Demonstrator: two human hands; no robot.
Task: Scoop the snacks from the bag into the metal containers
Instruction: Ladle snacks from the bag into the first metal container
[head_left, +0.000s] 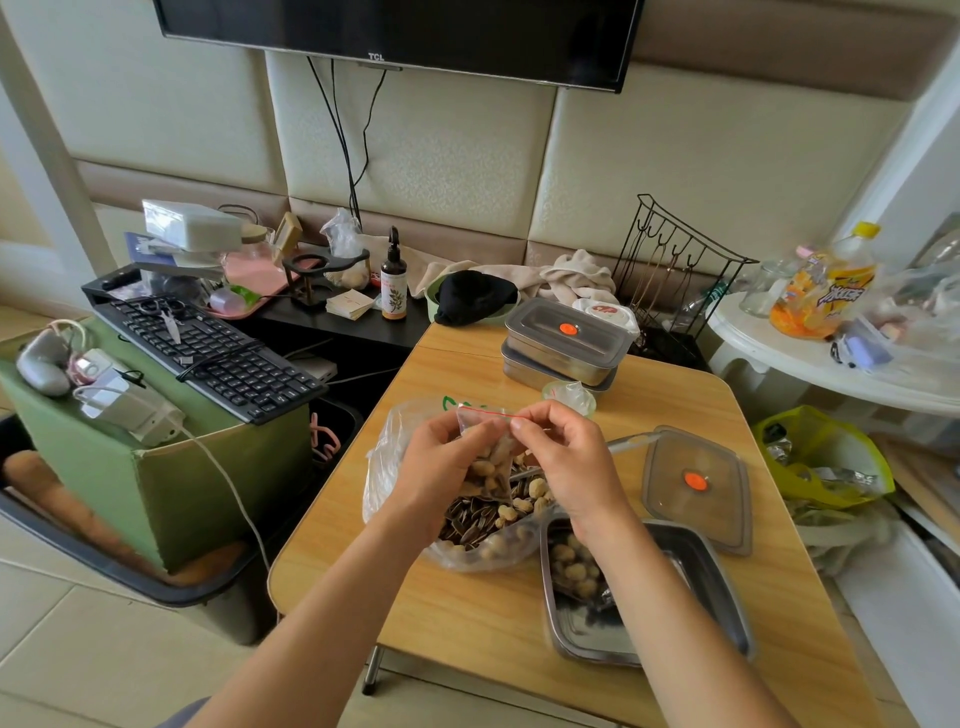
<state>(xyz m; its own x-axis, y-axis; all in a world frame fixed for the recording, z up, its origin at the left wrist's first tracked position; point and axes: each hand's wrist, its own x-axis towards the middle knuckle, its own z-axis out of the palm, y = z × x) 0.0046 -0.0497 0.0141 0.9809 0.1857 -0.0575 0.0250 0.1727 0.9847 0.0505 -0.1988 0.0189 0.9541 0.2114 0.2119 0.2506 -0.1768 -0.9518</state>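
A large clear plastic bag (395, 441) of sunflower seeds and peanuts lies open on the wooden table (467, 613). Above it both hands hold a small clear zip bag (488, 457) of peanuts with a red seal line. My left hand (441, 467) grips its left side, and my right hand (566, 457) pinches its top right edge. An open metal container (696, 582) with some peanuts at its left end sits to the right, partly hidden by my right forearm. Its lid (696, 483) with an orange dot lies behind it.
Two closed metal containers (566, 343) are stacked at the table's far side, a crumpled small bag (569, 395) in front of them. A keyboard (208, 348) on a green box stands left, a black wire rack (675, 260) and a white side table (810, 358) right.
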